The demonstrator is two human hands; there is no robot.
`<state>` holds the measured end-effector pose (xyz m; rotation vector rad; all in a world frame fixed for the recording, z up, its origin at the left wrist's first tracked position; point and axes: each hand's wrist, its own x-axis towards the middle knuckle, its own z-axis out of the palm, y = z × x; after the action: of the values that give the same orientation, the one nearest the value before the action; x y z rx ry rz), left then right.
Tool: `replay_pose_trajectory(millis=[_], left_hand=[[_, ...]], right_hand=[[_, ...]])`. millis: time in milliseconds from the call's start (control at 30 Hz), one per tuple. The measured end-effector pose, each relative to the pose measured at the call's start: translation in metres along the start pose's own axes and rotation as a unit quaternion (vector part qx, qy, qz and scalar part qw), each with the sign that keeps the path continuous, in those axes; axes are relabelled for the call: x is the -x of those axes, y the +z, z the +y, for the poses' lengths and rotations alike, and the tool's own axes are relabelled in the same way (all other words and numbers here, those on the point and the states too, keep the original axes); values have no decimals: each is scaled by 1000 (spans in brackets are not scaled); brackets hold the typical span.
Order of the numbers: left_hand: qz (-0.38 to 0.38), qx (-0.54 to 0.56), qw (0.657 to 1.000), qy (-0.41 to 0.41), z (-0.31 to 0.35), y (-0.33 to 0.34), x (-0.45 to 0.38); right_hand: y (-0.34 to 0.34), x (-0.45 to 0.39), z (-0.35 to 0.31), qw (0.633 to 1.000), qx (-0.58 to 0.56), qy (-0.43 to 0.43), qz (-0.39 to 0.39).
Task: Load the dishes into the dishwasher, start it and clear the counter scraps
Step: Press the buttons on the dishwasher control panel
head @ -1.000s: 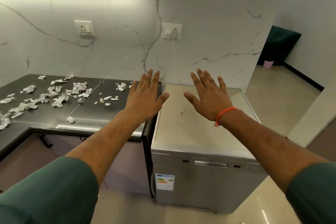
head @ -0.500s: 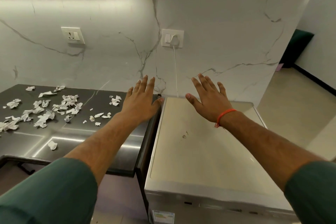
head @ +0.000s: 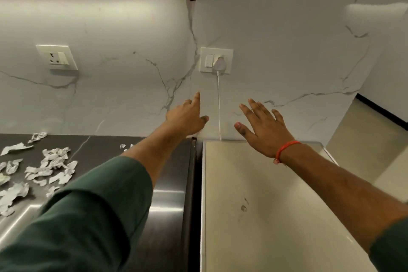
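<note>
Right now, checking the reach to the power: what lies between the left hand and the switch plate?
In the head view, only bare marble wall separates the left hand from the switch plate; the white cord hangs just right of it.

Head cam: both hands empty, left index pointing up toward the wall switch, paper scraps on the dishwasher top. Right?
Not quite. In the head view the paper scraps lie on the dark counter, not on the dishwasher top. The rest holds: left hand and right hand are empty, index toward the wall switch.

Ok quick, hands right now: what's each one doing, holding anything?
Left hand: holds nothing, index finger pointing up toward the switch socket, other fingers loosely curled.
Right hand: open, fingers spread, holds nothing.
</note>
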<state>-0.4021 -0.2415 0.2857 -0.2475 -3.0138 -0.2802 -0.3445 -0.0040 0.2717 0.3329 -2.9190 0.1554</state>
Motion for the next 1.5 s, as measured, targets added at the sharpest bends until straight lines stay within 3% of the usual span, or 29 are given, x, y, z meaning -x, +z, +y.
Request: replay_pose_trajectory(millis=[467,900,1000,1300,1400,1500], left_hand=[[17,21,1000,11,2,-13,-141],[34,18,999,13,-3,18,-168],[9,6,1000,13,-7,18,-165],[-175,-13,985,-6,-13,27,-138],[-183,-1,983,4,-8,29,-120],[-141,27,990,16,-1,32,-94]], right_hand=[[16,-57,0,1000,2,27,-8],[36,-75,16,999,-4,47,-22],[36,-73,12,998,-4,50,-31],[34,-54,5,998,7,51,-37],[35,-42,5,998,12,52,-38],[34,-27,6,998,12,54,-37]])
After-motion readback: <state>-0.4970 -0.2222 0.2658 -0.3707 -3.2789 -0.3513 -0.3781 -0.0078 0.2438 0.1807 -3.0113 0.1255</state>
